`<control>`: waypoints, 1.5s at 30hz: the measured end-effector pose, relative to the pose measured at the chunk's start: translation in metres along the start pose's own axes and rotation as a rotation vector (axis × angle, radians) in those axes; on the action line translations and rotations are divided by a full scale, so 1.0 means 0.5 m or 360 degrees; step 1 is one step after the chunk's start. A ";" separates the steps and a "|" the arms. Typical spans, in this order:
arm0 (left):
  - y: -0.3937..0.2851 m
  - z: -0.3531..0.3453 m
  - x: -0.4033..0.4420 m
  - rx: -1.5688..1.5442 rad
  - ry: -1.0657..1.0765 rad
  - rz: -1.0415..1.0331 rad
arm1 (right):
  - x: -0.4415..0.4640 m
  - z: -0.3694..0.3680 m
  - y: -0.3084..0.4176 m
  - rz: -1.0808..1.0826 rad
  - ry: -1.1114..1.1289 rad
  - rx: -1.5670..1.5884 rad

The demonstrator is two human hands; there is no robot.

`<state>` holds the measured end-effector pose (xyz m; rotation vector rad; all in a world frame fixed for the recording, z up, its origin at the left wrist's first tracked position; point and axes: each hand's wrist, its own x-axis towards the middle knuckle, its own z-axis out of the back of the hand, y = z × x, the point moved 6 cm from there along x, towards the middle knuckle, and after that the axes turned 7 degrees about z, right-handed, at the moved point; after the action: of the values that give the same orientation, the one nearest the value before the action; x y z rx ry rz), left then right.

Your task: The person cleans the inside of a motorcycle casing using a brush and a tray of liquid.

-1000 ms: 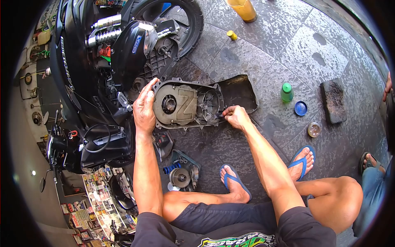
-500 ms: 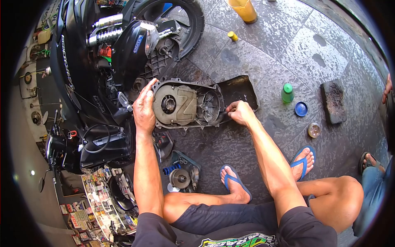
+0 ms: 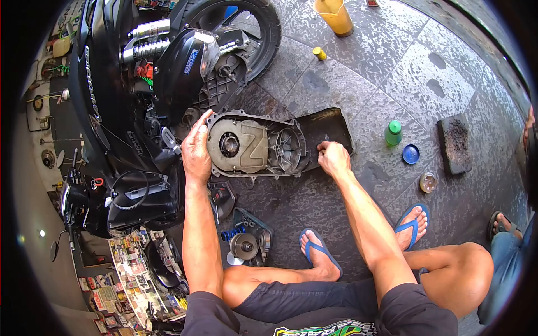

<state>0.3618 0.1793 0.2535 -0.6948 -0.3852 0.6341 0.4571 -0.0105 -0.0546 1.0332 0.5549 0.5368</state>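
Note:
A grey metal engine cover [image 3: 238, 144] with a large N-like mark lies inner side up, its right end next to an open dark tray [image 3: 330, 126]. My left hand [image 3: 196, 152] grips the cover's left edge, fingers along the rim and pointing up. Over the near part of the tray is my right hand [image 3: 334, 158], its fingers pinched together. Whatever those fingertips hold, if anything, is too small to make out. Right of the cover's round hub, a ribbed round recess [image 3: 286, 148] shows.
A black scooter [image 3: 168, 84] stands at the left. A parts tray [image 3: 255, 215] lies near my legs. Rightward are a green bottle [image 3: 393, 134], blue lid [image 3: 411, 154], small round container [image 3: 428, 182] and dark block [image 3: 454, 144]. A yellow jug [image 3: 334, 17] is behind. Another person's hand [image 3: 528, 126] shows.
My right hand has moved right, away from the cover's edge and over the dark tray. My left hand still holds the cover's left edge.

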 end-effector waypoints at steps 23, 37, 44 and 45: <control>0.004 0.007 -0.011 0.0094 0.0018 0.0019 | 0.007 0.005 0.007 0.0029 -0.0350 -0.0040; 0.016 0.017 -0.018 0.0066 -0.0044 0.0004 | 0.015 -0.112 0.035 -0.0246 0.0236 0.1366; 0.017 0.018 -0.010 0.0120 -0.0052 -0.0024 | 0.009 -0.132 0.013 -0.0389 0.0340 0.1821; 0.016 0.018 -0.008 0.0124 -0.0048 -0.0047 | 0.006 -0.133 0.014 -0.0366 0.0375 0.1971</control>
<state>0.3509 0.1859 0.2538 -0.6051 -0.3960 0.6286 0.4149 0.0368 -0.0754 2.0419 1.2661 0.0476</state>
